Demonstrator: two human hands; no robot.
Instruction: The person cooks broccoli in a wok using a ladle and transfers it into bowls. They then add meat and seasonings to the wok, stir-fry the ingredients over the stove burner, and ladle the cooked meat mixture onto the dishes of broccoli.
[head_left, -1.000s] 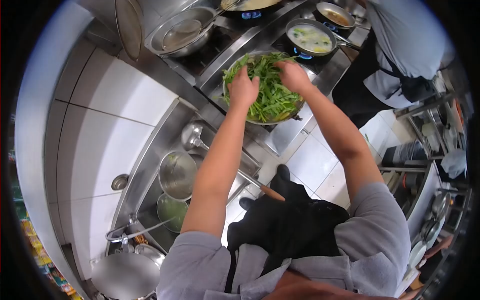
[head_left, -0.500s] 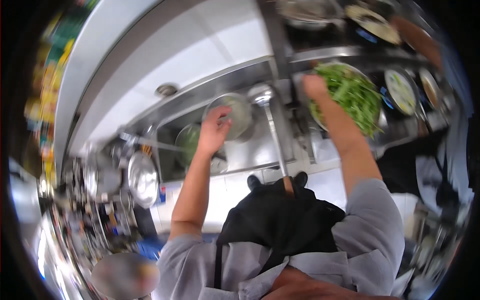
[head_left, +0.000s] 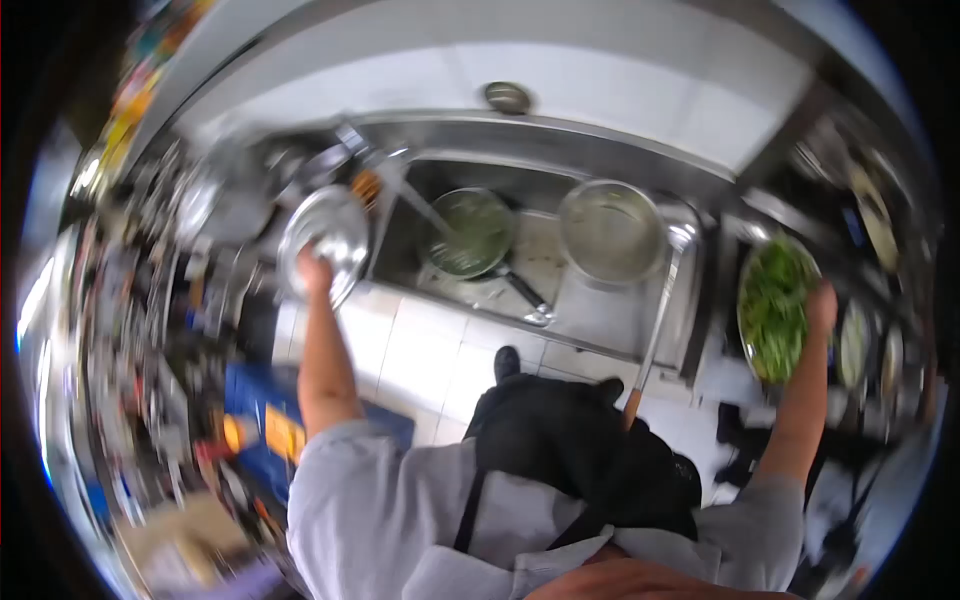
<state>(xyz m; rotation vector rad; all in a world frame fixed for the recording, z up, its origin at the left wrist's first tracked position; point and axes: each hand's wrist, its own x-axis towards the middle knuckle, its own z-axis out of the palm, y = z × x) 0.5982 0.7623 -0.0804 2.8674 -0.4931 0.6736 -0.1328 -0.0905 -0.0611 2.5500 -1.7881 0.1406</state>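
My left hand (head_left: 315, 268) reaches over the near rim of a shiny steel bowl (head_left: 338, 222). Its fingers are smeared, so their grip is unclear. My right hand (head_left: 822, 308) is at the right edge of a wide pan heaped with leafy greens (head_left: 778, 300); its fingertips cannot be made out. Between my arms, a long-handled ladle (head_left: 661, 315) leans from the counter towards my apron, with neither hand on it. A round metal pot (head_left: 612, 232) and a pan of greenish liquid (head_left: 468, 235) sit in the sink area.
A faucet spout (head_left: 425, 205) extends over the greenish pan. Pale dishes (head_left: 852, 345) stand right of the greens. A small metal bowl (head_left: 508, 97) rests on the back ledge. Cluttered shelves and a blue crate (head_left: 262, 375) lie to the left. White floor tiles (head_left: 425, 345) show below.
The view has swung left. My left hand has moved from above the round pot to the steel bowl. My right hand has gone from the left side of the greens to the right side.
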